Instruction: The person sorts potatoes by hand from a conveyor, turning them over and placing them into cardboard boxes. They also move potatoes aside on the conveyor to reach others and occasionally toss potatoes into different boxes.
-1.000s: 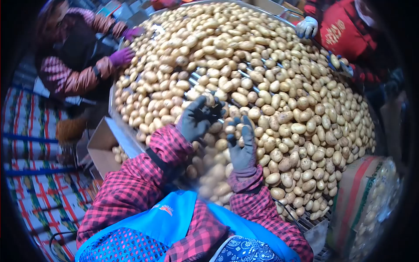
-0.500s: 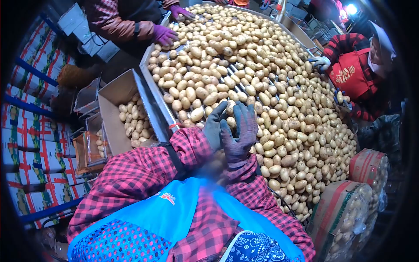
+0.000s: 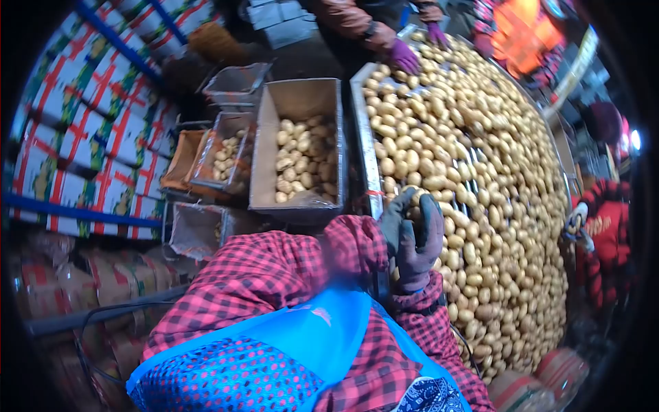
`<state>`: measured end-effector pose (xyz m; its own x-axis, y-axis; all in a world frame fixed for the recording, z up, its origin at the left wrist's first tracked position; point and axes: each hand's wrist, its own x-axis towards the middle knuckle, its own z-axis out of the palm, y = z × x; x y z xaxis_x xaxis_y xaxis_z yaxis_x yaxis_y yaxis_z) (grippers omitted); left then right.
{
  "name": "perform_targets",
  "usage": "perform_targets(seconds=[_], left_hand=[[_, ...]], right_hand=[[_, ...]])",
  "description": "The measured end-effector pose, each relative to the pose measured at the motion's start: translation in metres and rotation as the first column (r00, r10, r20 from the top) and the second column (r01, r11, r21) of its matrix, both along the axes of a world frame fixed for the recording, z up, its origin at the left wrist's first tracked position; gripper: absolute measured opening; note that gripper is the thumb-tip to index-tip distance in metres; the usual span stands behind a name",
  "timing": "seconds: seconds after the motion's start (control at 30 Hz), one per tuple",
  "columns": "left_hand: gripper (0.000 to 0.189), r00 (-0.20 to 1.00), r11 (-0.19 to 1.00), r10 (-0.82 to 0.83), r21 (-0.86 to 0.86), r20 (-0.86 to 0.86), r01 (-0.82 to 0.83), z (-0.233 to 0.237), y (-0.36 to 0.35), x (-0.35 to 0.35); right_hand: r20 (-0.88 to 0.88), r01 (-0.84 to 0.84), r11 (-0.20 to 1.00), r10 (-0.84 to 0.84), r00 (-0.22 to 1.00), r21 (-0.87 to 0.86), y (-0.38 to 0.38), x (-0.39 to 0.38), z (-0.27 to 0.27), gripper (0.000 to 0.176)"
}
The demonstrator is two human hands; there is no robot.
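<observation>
Many potatoes (image 3: 480, 178) cover a metal-edged sorting table (image 3: 369, 165). Both hands wear dark gloves and are close together over its near left edge. My left hand (image 3: 392, 223) curves beside a potato (image 3: 416, 197). My right hand (image 3: 421, 240) wraps round the other side of that potato, its fingers bent. The potato shows between the fingertips of the two hands. The palms' inner sides are partly hidden.
Left of the table stands a cardboard box (image 3: 261, 161) holding potatoes, with smaller bins (image 3: 199, 168) beside it. Stacked printed cartons (image 3: 62, 147) fill the far left. Co-workers' gloved hands (image 3: 405, 56) (image 3: 576, 218) are at the table's far and right sides. Sacks (image 3: 563, 371) stand lower right.
The view has turned left, so the table now lies further right. Both hands have moved to the table's left edge, with a potato between them. The box and cartons show more fully.
</observation>
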<state>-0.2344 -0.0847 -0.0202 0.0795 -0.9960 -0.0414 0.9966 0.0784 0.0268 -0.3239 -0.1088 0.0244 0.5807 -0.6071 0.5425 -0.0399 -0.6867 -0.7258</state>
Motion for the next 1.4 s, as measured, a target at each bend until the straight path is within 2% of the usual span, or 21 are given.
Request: perform_targets(seconds=[0.17,0.23,0.3,0.4,0.43,0.5,0.57,0.67,0.7,0.73,0.83,0.93,1.03,1.1,1.13,1.17,1.2,1.23,1.3,1.37,1.4], left_hand=[[0.029,0.994,0.995,0.056,0.089,-0.094,-0.048,0.004,0.007,0.021],[0.027,0.988,0.990,0.075,0.128,-0.132,-0.058,0.004,0.009,0.031],[0.025,0.979,0.984,0.107,0.159,-0.175,-0.079,0.005,0.013,0.041],[0.022,0.952,0.958,0.188,0.257,-0.243,-0.124,0.007,0.030,0.061],[0.025,0.942,0.928,0.236,0.344,-0.237,-0.146,0.008,0.039,0.072],[0.026,0.945,0.932,0.280,0.282,-0.169,-0.226,-0.026,0.063,0.100],[0.026,0.922,0.910,0.316,0.346,-0.225,-0.227,0.004,0.094,0.129],[0.024,0.871,0.921,0.384,0.199,-0.307,-0.335,-0.018,0.136,0.189],[0.024,0.889,0.928,0.372,0.142,-0.266,-0.346,-0.011,0.149,0.213],[0.022,0.860,0.858,0.508,0.118,-0.050,-0.500,-0.010,0.154,0.239],[0.027,0.957,0.981,0.179,-0.037,-0.226,-0.193,-0.033,0.174,0.416],[0.032,0.876,0.873,0.478,0.075,0.071,-0.482,-0.044,0.169,0.514],[0.042,0.793,0.824,0.508,0.079,0.337,-0.561,-0.092,0.119,0.525],[0.050,0.789,0.916,0.369,-0.045,0.491,-0.400,-0.142,0.050,0.499],[0.054,0.750,0.954,0.225,-0.299,0.622,-0.038,-0.182,0.009,0.486],[0.053,0.603,0.884,0.272,0.053,0.750,-0.464,-0.200,-0.016,0.438],[0.057,0.128,0.927,0.032,0.019,0.991,-0.376,-0.128,-0.026,0.335],[0.061,-0.431,0.954,-0.098,-0.039,0.897,-0.298,-0.028,-0.036,0.214],[0.067,-0.508,0.991,0.043,0.026,0.861,0.129,0.007,-0.062,0.126],[0.074,-0.759,0.936,0.236,0.069,0.607,0.347,-0.010,-0.087,0.073],[0.077,-0.811,0.921,0.255,0.123,0.527,0.369,-0.017,-0.095,0.050]], right_hand=[[0.045,-0.134,0.988,0.137,0.990,-0.074,0.006,0.035,0.006,0.052],[0.105,-0.192,0.966,0.176,0.979,0.174,0.010,0.041,0.003,0.052],[0.113,-0.182,0.971,0.166,0.980,0.153,0.012,0.044,0.008,0.051],[0.365,-0.300,0.821,0.122,0.923,0.486,0.028,0.045,0.020,0.044],[0.282,-0.184,0.894,0.069,0.957,0.408,0.023,0.035,0.014,0.042],[0.191,-0.091,0.893,0.006,0.982,0.441,0.015,0.015,0.007,0.042],[0.173,-0.056,0.851,-0.041,0.984,0.522,0.012,-0.006,0.000,0.044],[0.097,0.033,0.812,-0.110,0.989,0.582,0.019,-0.034,0.000,0.045],[0.055,0.074,0.786,-0.135,0.989,0.614,0.020,-0.046,-0.002,0.046],[0.014,0.118,0.759,-0.164,0.986,0.641,0.021,-0.053,-0.003,0.047],[0.018,0.168,0.729,-0.239,0.971,0.664,0.026,-0.064,0.003,0.049],[-0.002,0.192,0.735,-0.252,0.968,0.650,0.022,-0.085,-0.002,0.044],[0.011,0.285,0.748,-0.364,0.931,0.600,0.023,-0.105,0.001,0.040],[-0.029,0.377,0.702,-0.453,0.891,0.604,0.024,-0.120,0.000,0.039],[-0.055,0.425,0.678,-0.495,0.867,0.600,0.026,-0.125,-0.001,0.039],[-0.080,0.460,0.655,-0.523,0.848,0.599,0.027,-0.129,-0.002,0.038],[-0.119,0.497,0.661,-0.530,0.839,0.562,0.027,-0.133,-0.006,0.037],[-0.177,0.534,0.658,-0.530,0.829,0.531,0.025,-0.133,-0.003,0.038],[-0.279,0.573,0.700,-0.501,0.819,0.425,0.017,-0.140,-0.023,0.038],[-0.364,0.579,0.738,-0.463,0.808,0.347,0.004,-0.142,-0.025,0.043],[-0.476,0.604,0.781,-0.475,0.740,0.159,-0.003,-0.139,-0.028,0.048]])
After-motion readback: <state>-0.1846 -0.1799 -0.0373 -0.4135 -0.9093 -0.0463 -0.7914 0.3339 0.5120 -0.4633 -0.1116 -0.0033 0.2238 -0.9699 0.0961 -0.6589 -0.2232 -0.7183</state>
